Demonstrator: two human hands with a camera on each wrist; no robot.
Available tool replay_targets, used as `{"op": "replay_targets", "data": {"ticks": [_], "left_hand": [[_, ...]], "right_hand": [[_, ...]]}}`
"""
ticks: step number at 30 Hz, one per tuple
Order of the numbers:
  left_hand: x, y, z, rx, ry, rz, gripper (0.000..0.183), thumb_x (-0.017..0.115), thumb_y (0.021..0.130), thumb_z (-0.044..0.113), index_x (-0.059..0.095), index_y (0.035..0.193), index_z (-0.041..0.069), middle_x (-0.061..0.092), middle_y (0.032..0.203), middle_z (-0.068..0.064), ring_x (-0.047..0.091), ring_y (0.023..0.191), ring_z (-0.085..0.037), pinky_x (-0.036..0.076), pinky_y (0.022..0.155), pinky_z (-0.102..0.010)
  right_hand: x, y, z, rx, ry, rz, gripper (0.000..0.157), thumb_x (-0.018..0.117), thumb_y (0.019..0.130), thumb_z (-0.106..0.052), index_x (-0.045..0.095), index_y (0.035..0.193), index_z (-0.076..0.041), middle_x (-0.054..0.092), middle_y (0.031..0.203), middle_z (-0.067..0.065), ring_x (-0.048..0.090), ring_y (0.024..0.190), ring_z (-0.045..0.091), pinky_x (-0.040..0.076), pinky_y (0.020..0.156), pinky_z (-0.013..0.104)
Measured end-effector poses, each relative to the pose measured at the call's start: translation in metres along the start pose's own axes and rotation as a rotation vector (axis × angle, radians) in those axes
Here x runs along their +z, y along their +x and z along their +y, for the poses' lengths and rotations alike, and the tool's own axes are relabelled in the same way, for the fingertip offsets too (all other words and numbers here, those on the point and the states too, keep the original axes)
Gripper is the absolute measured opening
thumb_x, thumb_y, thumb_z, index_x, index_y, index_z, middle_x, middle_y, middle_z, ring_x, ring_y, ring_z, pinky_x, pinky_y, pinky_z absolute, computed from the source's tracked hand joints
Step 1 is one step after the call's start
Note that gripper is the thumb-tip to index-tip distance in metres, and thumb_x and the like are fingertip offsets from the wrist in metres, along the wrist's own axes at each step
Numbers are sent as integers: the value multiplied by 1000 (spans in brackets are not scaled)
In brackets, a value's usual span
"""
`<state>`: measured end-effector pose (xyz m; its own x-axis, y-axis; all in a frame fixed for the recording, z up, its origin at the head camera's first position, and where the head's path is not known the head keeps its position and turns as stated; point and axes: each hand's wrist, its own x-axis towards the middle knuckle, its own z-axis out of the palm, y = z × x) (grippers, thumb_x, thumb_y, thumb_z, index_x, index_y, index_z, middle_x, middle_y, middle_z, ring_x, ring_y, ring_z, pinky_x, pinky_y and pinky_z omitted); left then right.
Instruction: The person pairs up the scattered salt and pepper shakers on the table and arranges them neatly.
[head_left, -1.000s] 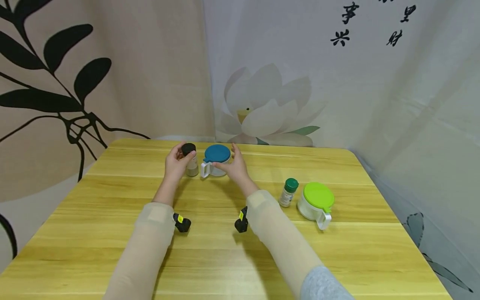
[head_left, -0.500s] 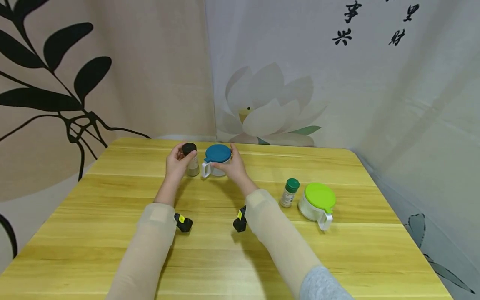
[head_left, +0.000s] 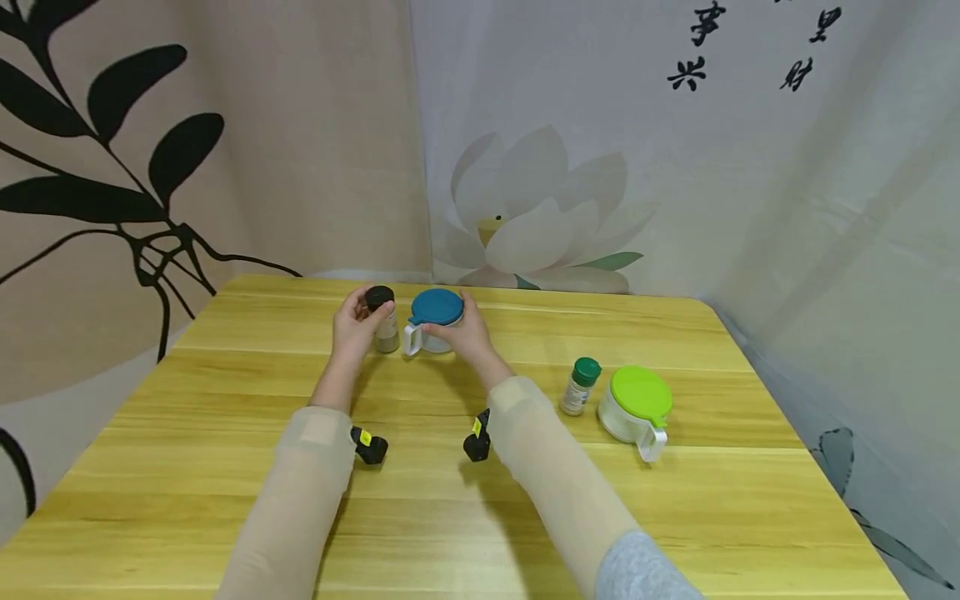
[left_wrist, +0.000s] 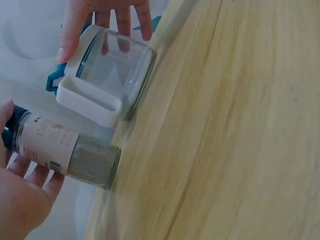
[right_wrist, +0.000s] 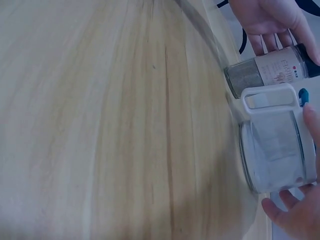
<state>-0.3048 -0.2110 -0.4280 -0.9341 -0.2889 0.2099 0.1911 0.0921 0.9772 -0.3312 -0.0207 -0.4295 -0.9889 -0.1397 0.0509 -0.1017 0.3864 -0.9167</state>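
At the table's far edge my left hand (head_left: 351,332) grips a spice jar (head_left: 387,337) with a black cap, thumb in front and fingers behind. The left wrist view shows the jar's pale label (left_wrist: 47,142) and grey-brown powder at the bottom. Just to its right stands a clear glass jar (right_wrist: 275,145) with a white handle (head_left: 412,339) and a blue lid (head_left: 437,307). My right hand (head_left: 471,335) holds this jar from its right side, thumb at the front near the lid. Both jars are upright, close together; the far fingers are partly hidden.
A smaller spice jar (head_left: 576,398) with a green cap stands on the right half of the wooden table (head_left: 420,517). Beside it is a handled jar with a lime-green lid (head_left: 641,392). A printed curtain (head_left: 525,100) hangs behind the table.
My right hand's fingers have drawn slightly closer round the blue-lidded jar. My left hand keeps its grip on the spice jar, and the view has shifted a little.
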Motion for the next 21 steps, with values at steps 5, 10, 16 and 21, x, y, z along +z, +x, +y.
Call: {"op": "replay_targets", "data": {"ticks": [5, 10, 16, 21], "left_hand": [[2, 0, -1, -2, -5, 11, 53, 70, 89, 20, 51, 135, 3, 56, 127, -16, 49, 114, -20, 35, 102, -32], [2, 0, -1, -4, -12, 12, 54, 70, 89, 19, 50, 136, 2, 55, 129, -17, 48, 117, -21, 33, 105, -31], [1, -9, 20, -55, -16, -12, 54, 68, 90, 15, 46, 138, -1, 51, 134, -19, 45, 123, -26, 31, 107, -34], [2, -5, 11, -68, -42, -8, 54, 70, 89, 15, 48, 137, 3, 52, 133, -17, 45, 122, -24, 31, 107, -33]], "right_hand": [[0, 1, 4, -17, -12, 6, 99, 82, 77, -30, 21, 152, -9, 32, 151, 13, 34, 135, 30, 31, 107, 45], [1, 3, 6, -17, -15, 8, 98, 82, 77, -29, 22, 152, -9, 32, 151, 12, 33, 136, 29, 31, 107, 45], [2, 3, 6, -13, 3, 16, 97, 82, 77, -28, 23, 152, -9, 32, 151, 12, 33, 136, 29, 30, 107, 45], [1, 2, 7, -3, 13, 24, 95, 83, 77, -28, 26, 151, -11, 32, 151, 10, 32, 136, 28, 30, 108, 45]]}}
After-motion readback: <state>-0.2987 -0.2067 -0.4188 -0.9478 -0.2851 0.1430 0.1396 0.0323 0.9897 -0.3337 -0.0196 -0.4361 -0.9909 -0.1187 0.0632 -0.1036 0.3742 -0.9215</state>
